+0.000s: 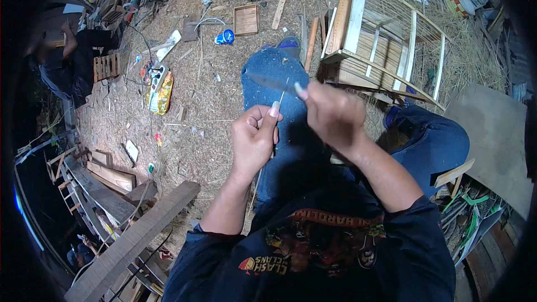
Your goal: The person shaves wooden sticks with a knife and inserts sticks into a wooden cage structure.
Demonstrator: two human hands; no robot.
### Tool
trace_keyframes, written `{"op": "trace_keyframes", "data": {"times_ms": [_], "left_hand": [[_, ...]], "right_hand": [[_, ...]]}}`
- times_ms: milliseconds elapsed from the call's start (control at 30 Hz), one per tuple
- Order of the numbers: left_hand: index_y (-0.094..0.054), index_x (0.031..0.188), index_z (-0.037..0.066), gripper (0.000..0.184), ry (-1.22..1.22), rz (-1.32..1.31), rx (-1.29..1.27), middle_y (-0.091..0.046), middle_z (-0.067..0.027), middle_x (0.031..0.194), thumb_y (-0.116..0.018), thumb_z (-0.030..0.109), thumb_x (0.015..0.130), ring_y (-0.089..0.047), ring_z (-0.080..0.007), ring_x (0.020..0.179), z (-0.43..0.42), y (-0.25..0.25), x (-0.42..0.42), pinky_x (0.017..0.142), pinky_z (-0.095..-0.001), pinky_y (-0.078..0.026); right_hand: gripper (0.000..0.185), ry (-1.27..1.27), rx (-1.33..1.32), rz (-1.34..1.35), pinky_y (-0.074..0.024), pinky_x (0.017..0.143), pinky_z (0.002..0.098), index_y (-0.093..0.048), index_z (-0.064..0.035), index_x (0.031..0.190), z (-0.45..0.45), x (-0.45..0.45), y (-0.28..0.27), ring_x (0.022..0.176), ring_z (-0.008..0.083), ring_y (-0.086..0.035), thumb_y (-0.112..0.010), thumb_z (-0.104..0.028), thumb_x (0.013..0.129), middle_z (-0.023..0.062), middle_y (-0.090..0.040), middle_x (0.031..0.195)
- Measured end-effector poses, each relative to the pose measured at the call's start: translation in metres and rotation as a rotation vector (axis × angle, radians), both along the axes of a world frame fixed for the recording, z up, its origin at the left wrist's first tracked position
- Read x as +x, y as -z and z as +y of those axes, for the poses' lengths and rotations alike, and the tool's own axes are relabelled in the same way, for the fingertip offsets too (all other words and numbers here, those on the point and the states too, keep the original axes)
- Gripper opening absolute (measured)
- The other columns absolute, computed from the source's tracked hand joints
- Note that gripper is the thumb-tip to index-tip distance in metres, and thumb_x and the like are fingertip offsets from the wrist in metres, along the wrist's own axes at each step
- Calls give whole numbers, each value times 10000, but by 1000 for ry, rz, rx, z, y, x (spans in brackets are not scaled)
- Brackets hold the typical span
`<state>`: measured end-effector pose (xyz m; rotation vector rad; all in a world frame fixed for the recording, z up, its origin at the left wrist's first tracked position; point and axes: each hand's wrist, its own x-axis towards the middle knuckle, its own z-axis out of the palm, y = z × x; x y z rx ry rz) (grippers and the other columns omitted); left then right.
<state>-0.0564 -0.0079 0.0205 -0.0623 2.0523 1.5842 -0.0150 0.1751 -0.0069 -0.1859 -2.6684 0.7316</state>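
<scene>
- Knife [271, 82] grasped in right hand [337, 114], apparently shaving a thin stick [282, 96] pinched in left hand [254, 137], left of the wooden frame [410, 47].
- Next stroke likely needs a steady pinch.

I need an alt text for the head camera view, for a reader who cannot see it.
A person's right hand holds a motion-blurred knife above one denim-covered knee, while the left hand pinches a thin stick. At upper right, a wooden-framed cage with thin bars sits on the straw-littered ground.
</scene>
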Motion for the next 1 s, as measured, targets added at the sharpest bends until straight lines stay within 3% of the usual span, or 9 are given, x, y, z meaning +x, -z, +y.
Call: {"op": "trace_keyframes", "data": {"times_ms": [367, 467, 633, 800, 1000], "left_hand": [[-673, 900, -7, 252, -16, 48, 15, -555, 18, 569, -631, 184, 1059, -456, -32, 461, 1, 7, 2, 425, -239, -314], [-673, 900, -5, 247, -20, 30, 22, -549, 22, 568, -629, 179, 1059, -451, -32, 456, 1, 3, 4, 417, -240, -312], [-671, 901, -2, 249, -18, 42, 14, -544, 23, 568, -623, 181, 1064, -441, -31, 453, 0, 6, 3, 412, -238, -314], [-671, 903, -1, 252, -18, 9, 8, -550, 18, 571, -620, 185, 1065, -447, -31, 453, 1, 0, 4, 411, -238, -315], [-667, 910, 5, 247, -18, 16, 13, -548, 16, 572, -615, 187, 1068, -441, -33, 451, 0, 3, 3, 409, -239, -313]], "right_hand": [[224, -36, -20, 0, -473, 454, 457, -581, -119, 787, -1, 2, -1, 558, 311, -659, -629, -215, 985, 100, -618, 634], [215, -2, 1, -130, -485, 462, 455, -569, -108, 793, 4, -5, -7, 563, 312, -664, -638, -203, 972, 99, -624, 644], [189, -51, -26, 0, -486, 465, 460, -585, -112, 816, -9, 5, -2, 563, 319, -659, -631, -209, 971, 99, -635, 658], [220, 41, -11, -22, -466, 451, 457, -576, -111, 777, 1, -10, -2, 530, 317, -642, -639, -209, 964, 87, -611, 617], [228, -44, 25, 3, -467, 451, 451, -591, -114, 789, -9, 4, -5, 551, 320, -653, -622, -222, 988, 91, -636, 649]]}}
